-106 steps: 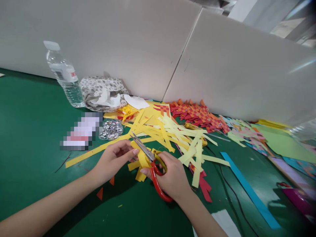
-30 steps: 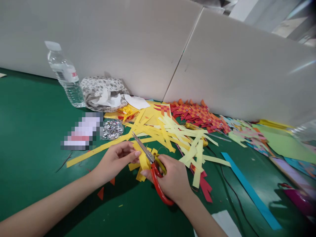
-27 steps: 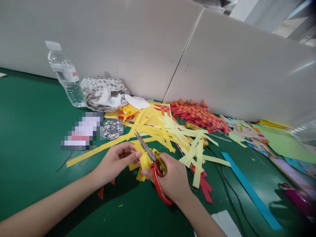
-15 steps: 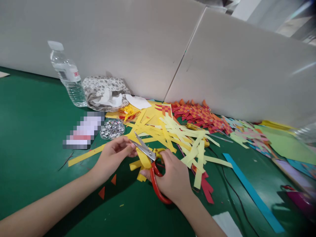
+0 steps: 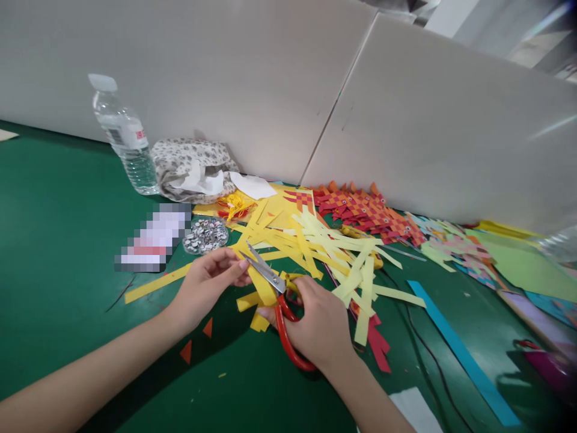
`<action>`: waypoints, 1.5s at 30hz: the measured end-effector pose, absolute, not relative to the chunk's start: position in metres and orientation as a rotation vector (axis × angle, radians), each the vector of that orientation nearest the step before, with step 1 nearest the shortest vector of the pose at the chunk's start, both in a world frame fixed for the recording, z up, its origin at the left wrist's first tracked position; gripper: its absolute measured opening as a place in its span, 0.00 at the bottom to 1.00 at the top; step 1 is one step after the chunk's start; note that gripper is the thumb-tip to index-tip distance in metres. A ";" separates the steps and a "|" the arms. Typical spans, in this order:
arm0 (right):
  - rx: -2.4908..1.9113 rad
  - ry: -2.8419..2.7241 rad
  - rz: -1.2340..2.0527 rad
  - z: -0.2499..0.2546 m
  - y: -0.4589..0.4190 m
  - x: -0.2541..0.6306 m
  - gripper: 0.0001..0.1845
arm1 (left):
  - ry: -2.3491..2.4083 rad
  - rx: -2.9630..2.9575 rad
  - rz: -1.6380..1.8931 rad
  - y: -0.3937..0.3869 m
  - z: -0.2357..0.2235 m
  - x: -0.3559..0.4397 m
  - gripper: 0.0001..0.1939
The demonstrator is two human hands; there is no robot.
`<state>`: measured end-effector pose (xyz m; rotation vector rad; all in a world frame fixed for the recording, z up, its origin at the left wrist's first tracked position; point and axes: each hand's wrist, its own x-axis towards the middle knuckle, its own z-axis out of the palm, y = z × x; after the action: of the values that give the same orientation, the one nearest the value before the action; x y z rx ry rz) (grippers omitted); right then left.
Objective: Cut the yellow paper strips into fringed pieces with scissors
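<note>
Scissors with metal blades and red and yellow handles [image 5: 270, 278] are in the right hand [image 5: 322, 325], above the near middle of the green bench [image 5: 54, 240]. Its fingers are curled closed around the handles, and the blades stand a little apart. The left hand [image 5: 202, 291] has its fingers closed in a pinch on the folded yellow paper piece [image 5: 263, 290], which is beside the blades. Just beyond the hands lie loose yellow paper strips [image 5: 270, 240]; to their right are pale green-yellow paper strips [image 5: 356, 282]. At the far left, a clear plastic bottle [image 5: 124, 141] stands near a patterned cloth bag [image 5: 189, 156].
</note>
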<state>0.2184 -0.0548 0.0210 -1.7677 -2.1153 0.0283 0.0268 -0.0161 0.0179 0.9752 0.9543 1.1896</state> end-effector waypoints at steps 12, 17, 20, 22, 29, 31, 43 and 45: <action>-1.708 -2.100 0.024 0.023 -0.055 0.218 0.26 | 0.963 0.976 1.186 -0.016 0.021 0.027 0.11; -1.694 -2.098 0.027 0.023 -0.056 0.219 0.26 | 0.961 0.986 1.190 -0.016 0.020 0.026 0.10; -1.687 -2.107 0.068 0.023 -0.056 0.218 0.26 | 0.959 0.990 1.183 -0.016 0.020 0.026 0.10; -1.686 -2.113 0.078 0.024 -0.056 0.218 0.27 | 0.959 0.991 1.176 -0.016 0.020 0.027 0.10; -1.687 -2.136 0.059 0.026 -0.056 0.217 0.25 | 0.973 1.007 1.136 -0.019 0.023 0.029 0.12; -1.683 -2.140 0.082 0.026 -0.056 0.218 0.25 | 0.970 1.020 1.131 -0.019 0.023 0.028 0.12; -1.717 -1.884 0.467 0.026 -0.054 0.217 0.25 | 1.010 1.025 1.069 -0.020 0.022 0.029 0.13; -1.667 -1.738 0.671 0.026 -0.052 0.220 0.22 | 1.021 1.009 1.065 -0.019 0.022 0.029 0.13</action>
<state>0.2205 -0.0518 0.0259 -1.6672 -1.7383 0.6714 0.0290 -0.0191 0.0220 1.0089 1.0210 1.0648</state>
